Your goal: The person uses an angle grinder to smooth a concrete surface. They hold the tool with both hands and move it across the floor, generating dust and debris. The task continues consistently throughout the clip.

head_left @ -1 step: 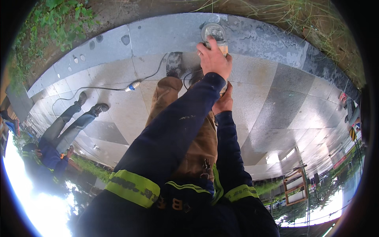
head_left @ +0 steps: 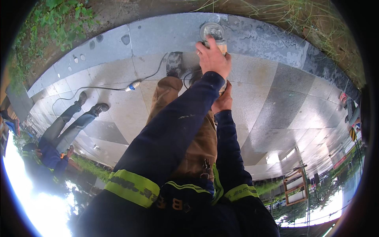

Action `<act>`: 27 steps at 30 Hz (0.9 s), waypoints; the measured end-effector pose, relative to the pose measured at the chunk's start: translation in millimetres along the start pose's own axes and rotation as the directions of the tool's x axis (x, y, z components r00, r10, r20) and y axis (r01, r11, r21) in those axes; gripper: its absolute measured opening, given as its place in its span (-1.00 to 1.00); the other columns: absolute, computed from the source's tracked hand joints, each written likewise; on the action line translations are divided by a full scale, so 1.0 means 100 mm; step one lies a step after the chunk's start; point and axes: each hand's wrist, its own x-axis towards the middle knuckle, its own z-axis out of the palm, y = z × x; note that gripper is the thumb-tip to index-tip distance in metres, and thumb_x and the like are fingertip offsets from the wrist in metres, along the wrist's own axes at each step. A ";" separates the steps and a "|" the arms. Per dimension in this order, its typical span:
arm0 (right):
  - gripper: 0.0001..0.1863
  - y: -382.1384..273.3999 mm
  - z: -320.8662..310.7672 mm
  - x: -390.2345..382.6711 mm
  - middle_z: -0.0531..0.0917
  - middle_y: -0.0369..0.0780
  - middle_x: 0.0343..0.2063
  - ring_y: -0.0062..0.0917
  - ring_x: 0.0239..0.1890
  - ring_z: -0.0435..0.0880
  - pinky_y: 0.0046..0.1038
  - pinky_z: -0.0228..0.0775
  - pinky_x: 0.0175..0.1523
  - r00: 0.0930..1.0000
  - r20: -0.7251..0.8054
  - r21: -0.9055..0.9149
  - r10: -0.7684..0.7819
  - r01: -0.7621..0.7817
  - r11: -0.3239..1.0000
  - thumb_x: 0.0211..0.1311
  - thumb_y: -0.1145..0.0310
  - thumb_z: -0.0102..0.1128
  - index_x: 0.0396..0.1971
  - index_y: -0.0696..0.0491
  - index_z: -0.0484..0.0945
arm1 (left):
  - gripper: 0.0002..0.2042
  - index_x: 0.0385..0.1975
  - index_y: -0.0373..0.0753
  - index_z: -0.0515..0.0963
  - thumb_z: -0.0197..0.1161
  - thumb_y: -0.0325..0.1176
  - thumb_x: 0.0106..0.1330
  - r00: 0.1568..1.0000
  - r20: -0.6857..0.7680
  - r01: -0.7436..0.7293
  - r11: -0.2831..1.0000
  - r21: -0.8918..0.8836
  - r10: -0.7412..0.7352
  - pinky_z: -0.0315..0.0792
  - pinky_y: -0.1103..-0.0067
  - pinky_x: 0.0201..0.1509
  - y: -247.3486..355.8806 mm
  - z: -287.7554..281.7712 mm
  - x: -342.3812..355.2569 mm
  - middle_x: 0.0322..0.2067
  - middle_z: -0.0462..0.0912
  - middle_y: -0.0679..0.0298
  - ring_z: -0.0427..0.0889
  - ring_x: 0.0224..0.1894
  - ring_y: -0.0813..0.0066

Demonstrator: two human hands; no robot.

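A power tool with a round grey head is resting on the grey stone border, its head lying near the border's outer edge and its body reaching back over the inner edge toward the paving. The person's left hand is curling over the front of the body, fingers bent around it; the right hand is clasping the rear, its exact grip partly hidden. The work is seemingly standing partway: left of the head the border is looking mostly even, with a few dark spots, while rightward it is showing a blotchy surface. Which stretch is finished, the view is not showing. A black cord with a blue-and-white connector is lying on the paving.
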 end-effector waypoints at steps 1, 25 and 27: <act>-0.05 0.00 0.03 0.01 0.69 0.02 -0.15 -0.06 -0.05 0.68 -0.22 0.53 -0.02 0.998 -0.002 0.020 -0.059 0.059 0.998 -0.07 0.08 0.54 0.29 -0.09 0.13 | -0.15 0.28 -0.32 0.03 0.42 -0.36 0.00 1.000 -0.025 -0.016 1.000 -0.016 0.015 0.50 0.16 0.02 -0.03 -0.02 0.02 0.02 0.17 -0.19 0.33 0.08 -0.28; -0.07 0.10 0.04 0.03 0.68 0.06 -0.15 0.00 -0.05 0.66 -0.17 0.54 -0.02 0.999 0.000 -0.007 -0.039 0.039 0.999 -0.06 0.07 0.51 0.28 -0.07 0.14 | -0.19 0.23 -0.29 0.10 0.44 -0.31 0.00 0.998 -0.052 0.019 1.000 0.010 -0.019 0.47 0.16 0.01 -0.10 0.06 0.00 -0.01 0.18 -0.15 0.43 -0.02 -0.25; -0.06 0.04 0.04 0.13 0.68 0.07 -0.14 -0.01 -0.04 0.66 -0.18 0.54 -0.01 0.998 -0.023 -0.026 -0.057 0.056 0.998 -0.06 0.06 0.52 0.28 -0.07 0.14 | -0.18 0.24 -0.30 0.09 0.44 -0.31 -0.01 0.996 -0.086 -0.019 1.000 -0.007 0.018 0.47 0.15 0.00 -0.07 0.08 0.11 -0.01 0.19 -0.14 0.42 -0.02 -0.26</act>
